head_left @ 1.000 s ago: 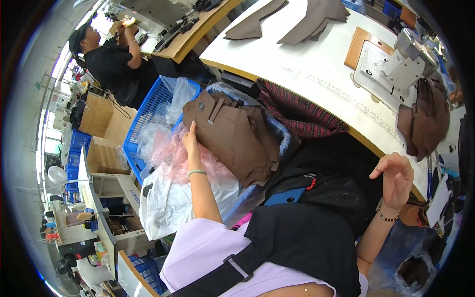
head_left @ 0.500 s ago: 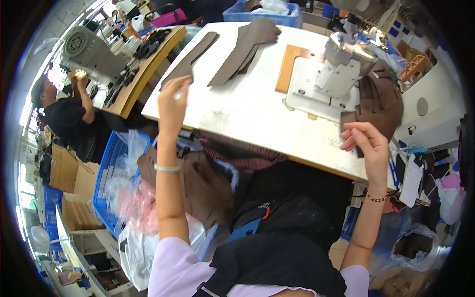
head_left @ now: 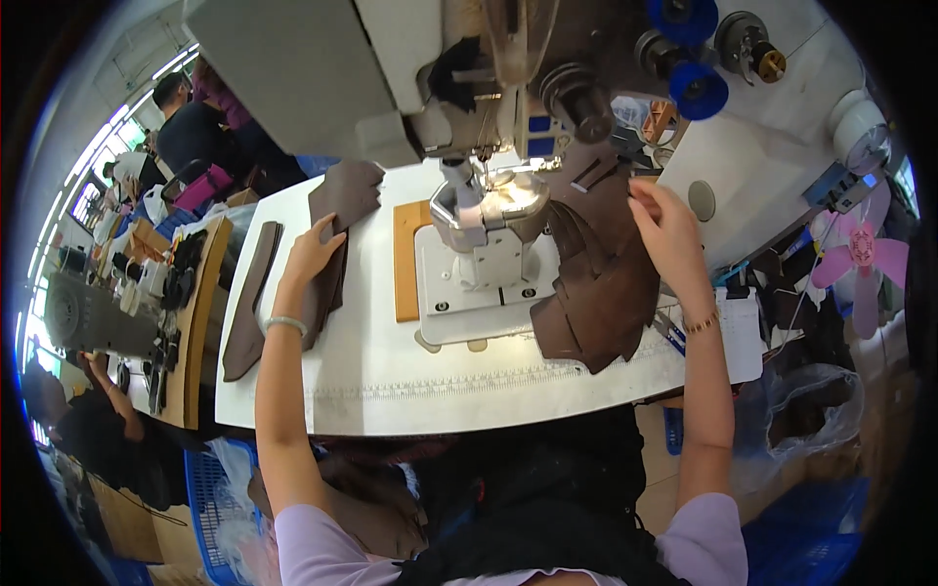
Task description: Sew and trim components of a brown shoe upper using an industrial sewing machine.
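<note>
A stack of flat brown leather-like pieces (head_left: 344, 195) lies left of a post-bed sewing machine (head_left: 489, 254). My left hand (head_left: 311, 256) rests over this stack, fingers bent and thumb apart, touching its upper pieces. A single long brown strip (head_left: 252, 303) lies further left on the white table (head_left: 391, 391). Right of the machine post spreads a larger pile of overlapping brown pieces (head_left: 611, 293). My right hand (head_left: 669, 234) is at that pile's far right edge, with thumb and fingers slightly parted and nothing seen between them.
The machine's grey head (head_left: 303, 78) overhangs the table, its lamp lit above the post. Scissors (head_left: 670, 332) lie right of the brown pile. A pink fan (head_left: 862, 246) stands at the right. A blue basket (head_left: 220, 508) is below left. Another person (head_left: 93, 430) works at the left.
The view has tilted up, bringing in the machine head. My left hand has gone from the long strip to the stack; my right hand has moved to the far side of the right pile.
</note>
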